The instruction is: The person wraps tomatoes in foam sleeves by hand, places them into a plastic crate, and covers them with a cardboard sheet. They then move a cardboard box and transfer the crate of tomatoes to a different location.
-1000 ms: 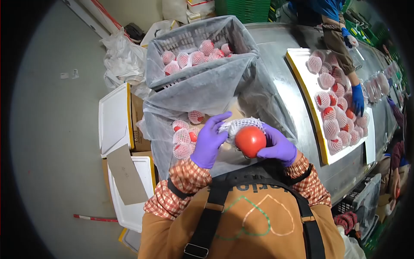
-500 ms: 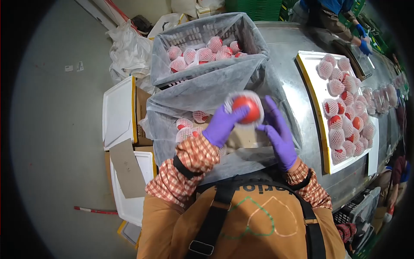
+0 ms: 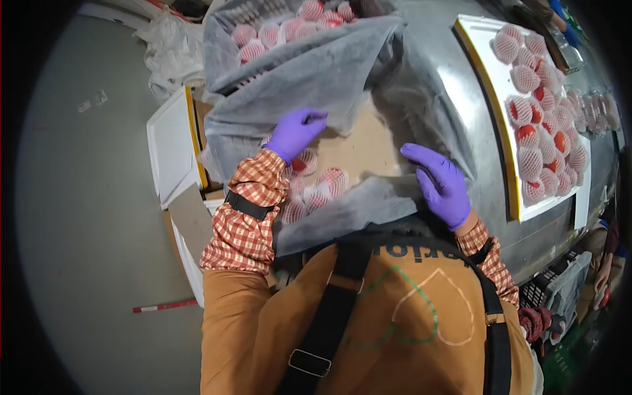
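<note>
My left hand (image 3: pixel 294 136), in a purple glove, is over the left side of a crate lined with grey sheeting (image 3: pixel 316 82). Its fingers are curled with the thumb close to them; whatever lies under the palm is hidden. Just below it, several red round fruits in pinkish-white foam nets (image 3: pixel 318 195) rest on the crate's brown cardboard bottom (image 3: pixel 359 148). My right hand (image 3: pixel 442 184), also gloved in purple, hovers at the crate's right edge. Its fingers are stretched out and hold nothing.
Behind stands another lined crate of netted fruits (image 3: pixel 289 29). To the right, a white foam tray with a yellow edge (image 3: pixel 484 56) carries many more on the metal table (image 3: pixel 490 253). White foam boxes (image 3: pixel 168 148) stand at the left. A co-worker's arm shows at upper right.
The netted red fruit that my left hand held up is no longer visible. That hand has gone left and farther into the crate; my right hand has shifted slightly right. The view has tilted.
</note>
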Motion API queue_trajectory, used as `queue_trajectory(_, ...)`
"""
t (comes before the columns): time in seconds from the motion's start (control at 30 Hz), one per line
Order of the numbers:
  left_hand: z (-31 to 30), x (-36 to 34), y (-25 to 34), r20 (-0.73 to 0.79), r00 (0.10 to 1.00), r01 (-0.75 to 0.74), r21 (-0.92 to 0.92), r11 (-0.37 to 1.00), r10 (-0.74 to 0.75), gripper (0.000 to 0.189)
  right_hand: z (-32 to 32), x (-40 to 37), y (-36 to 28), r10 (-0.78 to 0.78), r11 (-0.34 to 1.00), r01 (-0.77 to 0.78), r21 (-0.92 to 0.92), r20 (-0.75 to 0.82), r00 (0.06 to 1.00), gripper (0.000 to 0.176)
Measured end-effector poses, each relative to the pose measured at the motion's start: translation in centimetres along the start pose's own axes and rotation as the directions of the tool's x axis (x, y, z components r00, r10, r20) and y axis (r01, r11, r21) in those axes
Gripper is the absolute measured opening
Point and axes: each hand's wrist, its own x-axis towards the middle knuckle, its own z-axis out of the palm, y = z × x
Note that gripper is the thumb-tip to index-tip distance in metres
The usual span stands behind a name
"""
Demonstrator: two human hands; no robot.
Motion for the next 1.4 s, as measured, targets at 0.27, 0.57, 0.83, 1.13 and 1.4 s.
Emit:
queue_trajectory(0.27, 1.0, 0.7, -4.0, -0.402, 0.891, 0.452, 0.751, 0.481, -0.21, 0.052, 1.0, 0.9, -0.1, 0.006, 0.993, -0.005, -0.115, 0.008, 1.0, 0.033)
queue_trajectory(0.57, 3.2, 4.8, -9.3, -0.53, 0.848, 0.45, 0.729, 0.516, 0.01, 0.069, 0.9, 1.0, 0.3, 0.071, 0.973, -0.073, -0.218, -0.018, 0.997, 0.031)
queue_trajectory(0.83, 2.6, 3.7, -5.0, -0.224, 0.967, 0.226, 0.534, 0.815, -0.121, 0.073, 0.9, 0.5, 0.9, 0.053, 0.965, -0.057, -0.255, -0.022, 0.998, 0.028)
queue_trajectory(1.13, 4.9, -4.6, 4.3, 0.14, 0.99, -0.007, 0.154, 0.988, -0.014, 0.055, 1.1, 0.1, 1.4, 0.031, 0.96, -0.034, -0.276, -0.014, 0.999, 0.024)
queue_trajectory(1.4, 0.5, -0.9, 15.8, -0.201, 0.907, -0.422, -0.464, 0.779, 0.371, 0.085, 1.1, 0.2, 1.4, 0.052, 0.967, -0.049, -0.25, 0.005, 0.999, 0.025)
